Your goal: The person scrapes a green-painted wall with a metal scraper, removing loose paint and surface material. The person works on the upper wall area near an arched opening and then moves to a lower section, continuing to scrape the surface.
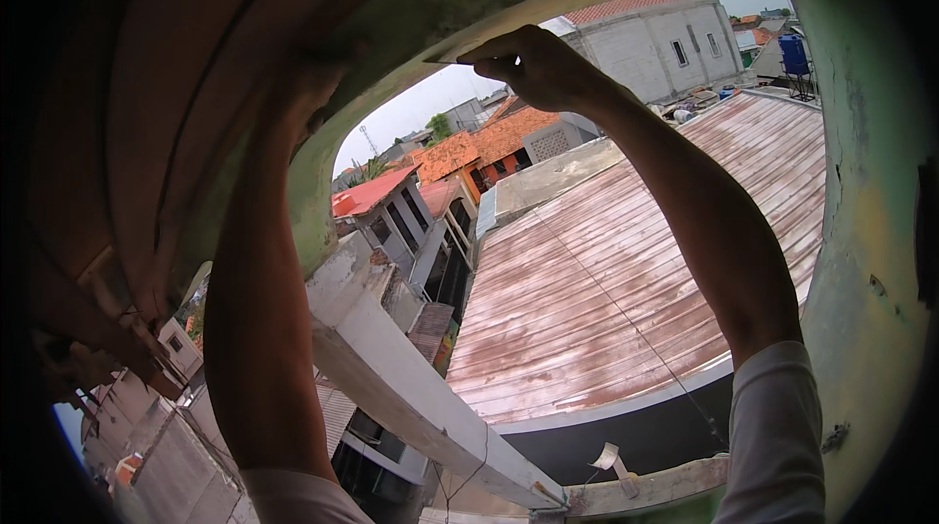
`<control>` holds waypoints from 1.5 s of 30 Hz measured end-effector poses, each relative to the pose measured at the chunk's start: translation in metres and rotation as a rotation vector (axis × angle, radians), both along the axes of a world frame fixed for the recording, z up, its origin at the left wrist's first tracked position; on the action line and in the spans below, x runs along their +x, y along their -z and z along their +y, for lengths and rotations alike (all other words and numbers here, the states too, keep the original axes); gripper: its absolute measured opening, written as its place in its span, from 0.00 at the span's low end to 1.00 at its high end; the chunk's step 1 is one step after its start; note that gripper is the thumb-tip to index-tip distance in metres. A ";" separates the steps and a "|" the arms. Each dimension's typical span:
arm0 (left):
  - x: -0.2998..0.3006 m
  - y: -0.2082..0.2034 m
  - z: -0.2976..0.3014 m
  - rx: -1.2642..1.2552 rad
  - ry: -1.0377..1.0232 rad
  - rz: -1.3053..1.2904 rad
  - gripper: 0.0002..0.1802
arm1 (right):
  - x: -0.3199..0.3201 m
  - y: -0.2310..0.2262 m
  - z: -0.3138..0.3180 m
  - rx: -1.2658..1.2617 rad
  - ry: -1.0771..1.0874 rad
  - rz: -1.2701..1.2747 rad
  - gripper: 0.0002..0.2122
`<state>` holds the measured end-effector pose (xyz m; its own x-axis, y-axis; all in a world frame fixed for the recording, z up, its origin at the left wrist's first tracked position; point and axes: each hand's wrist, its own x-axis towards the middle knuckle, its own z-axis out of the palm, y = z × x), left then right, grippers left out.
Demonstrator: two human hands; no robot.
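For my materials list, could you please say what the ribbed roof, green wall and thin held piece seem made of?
Ribbed roof: probably sheet metal, streaked rusty brown. Green wall: likely painted plaster, cracked and patchy. Thin piece in the right hand: possibly metal, dark-edged; too small to confirm.

metal roof [626, 270] beyond the frame [866, 221]

the left hand [311, 89] is at the frame's upper left; the right hand [553, 74], a thin tool [447, 62] in it, is farther right, beneath the top edge. behind the right forearm [685, 187] lies the metal roof, with houses [514, 133] to its left, a building [636, 50] behind it and a tank [794, 53] near its far right corner. a beam [411, 368] slants down rightward to a ledge [680, 487].
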<state>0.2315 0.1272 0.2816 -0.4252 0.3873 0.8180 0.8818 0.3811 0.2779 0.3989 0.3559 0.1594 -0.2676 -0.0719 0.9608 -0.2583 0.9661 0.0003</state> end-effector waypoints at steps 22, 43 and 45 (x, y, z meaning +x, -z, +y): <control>0.034 -0.007 -0.006 -0.096 -0.046 -0.062 0.50 | 0.014 -0.001 -0.005 0.043 -0.045 0.118 0.09; 0.010 0.015 0.022 0.119 -0.060 0.212 0.45 | -0.018 0.008 -0.035 -0.036 -0.183 0.096 0.10; 0.024 0.011 0.017 0.099 -0.011 0.145 0.42 | -0.017 -0.001 -0.026 -0.033 -0.244 0.114 0.10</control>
<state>0.2553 0.1444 0.2706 -0.3037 0.2975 0.9051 0.9113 0.3680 0.1848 0.3816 0.3304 0.1603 -0.1359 -0.0893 0.9867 -0.4833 0.8753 0.0126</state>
